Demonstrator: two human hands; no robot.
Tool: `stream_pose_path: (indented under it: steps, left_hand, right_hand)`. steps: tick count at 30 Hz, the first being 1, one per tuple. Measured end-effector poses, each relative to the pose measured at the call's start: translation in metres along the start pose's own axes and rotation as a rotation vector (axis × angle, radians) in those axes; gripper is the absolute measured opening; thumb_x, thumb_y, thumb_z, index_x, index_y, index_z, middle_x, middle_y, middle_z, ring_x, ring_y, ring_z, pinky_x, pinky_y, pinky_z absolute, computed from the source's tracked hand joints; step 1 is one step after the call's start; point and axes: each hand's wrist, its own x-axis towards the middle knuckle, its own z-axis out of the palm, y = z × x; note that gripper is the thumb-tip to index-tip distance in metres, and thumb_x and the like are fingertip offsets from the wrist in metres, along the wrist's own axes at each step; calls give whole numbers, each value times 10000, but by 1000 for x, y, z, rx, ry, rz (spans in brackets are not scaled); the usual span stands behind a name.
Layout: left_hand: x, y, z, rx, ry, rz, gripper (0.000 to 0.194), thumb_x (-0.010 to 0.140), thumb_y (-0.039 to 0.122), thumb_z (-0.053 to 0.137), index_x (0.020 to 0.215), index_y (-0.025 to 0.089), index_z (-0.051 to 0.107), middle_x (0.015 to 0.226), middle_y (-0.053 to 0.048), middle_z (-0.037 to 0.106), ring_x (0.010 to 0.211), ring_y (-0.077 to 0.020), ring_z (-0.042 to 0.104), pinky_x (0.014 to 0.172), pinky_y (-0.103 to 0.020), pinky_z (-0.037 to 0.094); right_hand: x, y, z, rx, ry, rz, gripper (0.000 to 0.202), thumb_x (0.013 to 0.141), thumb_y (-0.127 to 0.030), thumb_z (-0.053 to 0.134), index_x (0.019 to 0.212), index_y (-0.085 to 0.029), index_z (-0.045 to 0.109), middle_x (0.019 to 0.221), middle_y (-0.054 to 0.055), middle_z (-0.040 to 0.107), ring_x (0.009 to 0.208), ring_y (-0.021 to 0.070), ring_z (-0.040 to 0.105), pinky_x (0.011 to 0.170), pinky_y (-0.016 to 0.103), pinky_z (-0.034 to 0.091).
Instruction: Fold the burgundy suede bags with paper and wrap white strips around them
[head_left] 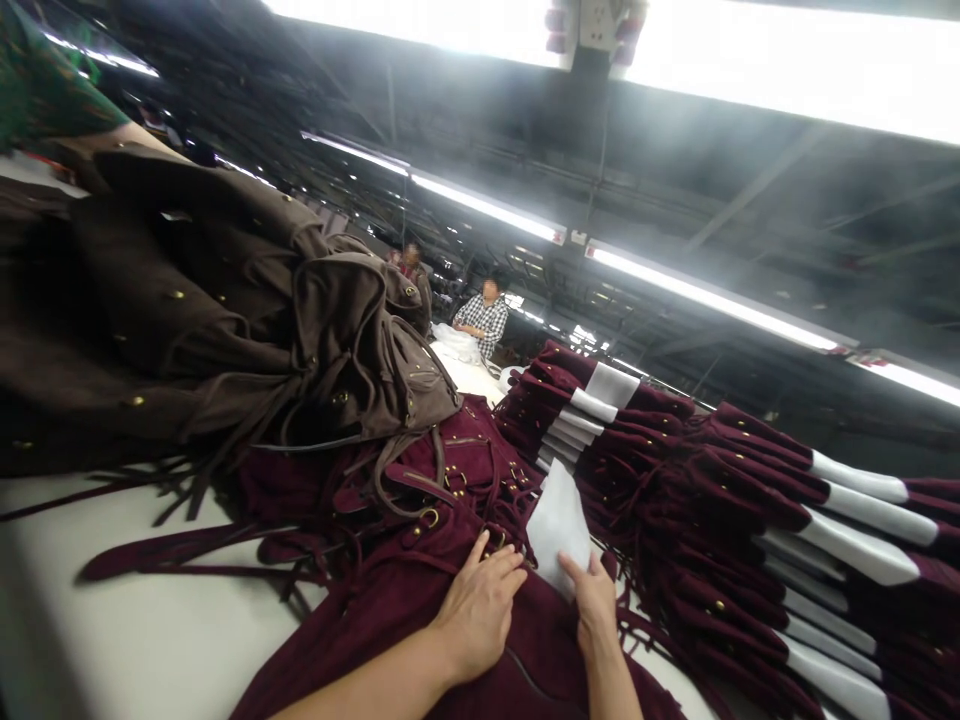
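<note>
A maroon bag (405, 600) with brass rings and drawstrings lies in front of me on the white table. My left hand (480, 605) rests flat on its cloth, fingers stretched out near the brass hardware. In my right hand (596, 595) a white sheet of paper (559, 520) is pinched between thumb and fingers. The sheet stands up at a tilt above the bag's right side. Further maroon bags (457, 450) lie just beyond, their straps and cords tangled together.
Dark brown bags (337, 340) are heaped at the left, with a person's green sleeve (60, 85) behind them. Stacked maroon bags (712, 510) with white paper strips (862, 550) rise at the right. The white table (150, 630) shows at lower left. A person in a checked shirt (486, 320) stands farther back.
</note>
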Motion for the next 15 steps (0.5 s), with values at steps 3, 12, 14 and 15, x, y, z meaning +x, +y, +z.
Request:
stream_pose_path:
  steps: [3,12,14,15]
  left_hand:
    - [0,0,-1,-26,19,-4,460,793,65,473,1220,173,607,1320,-102,600,1289,-243,497,1194,-575,190]
    - [6,2,-12,-260,81,-57,412,736,-7,465,1004,193,705,1132,-59,705,1134,-216,611,1189,-537,198]
    - [9,3,-17,-315,103,-103,407,721,-33,425,868,209,717,987,-17,738,989,-179,664,1180,-492,244]
    - [11,3,-19,-330,113,-132,399,725,-35,405,808,208,710,918,-7,740,919,-167,675,1164,-466,287]
  right_hand:
    - [-9,-5,-9,202,-18,68,527,487,-529,715,863,-167,651,874,103,729,884,298,690,765,386,566]
    - [-61,-38,-44,236,-119,31,357,504,-316,781,816,-161,701,876,71,729,937,277,657,910,396,507]
    - [-77,-40,-51,141,-196,-22,310,524,-270,773,809,-160,716,919,77,729,986,292,640,961,407,467]
    - [-86,-39,-54,55,-262,-66,244,558,-277,749,772,-167,717,942,82,726,1003,297,634,975,413,454]
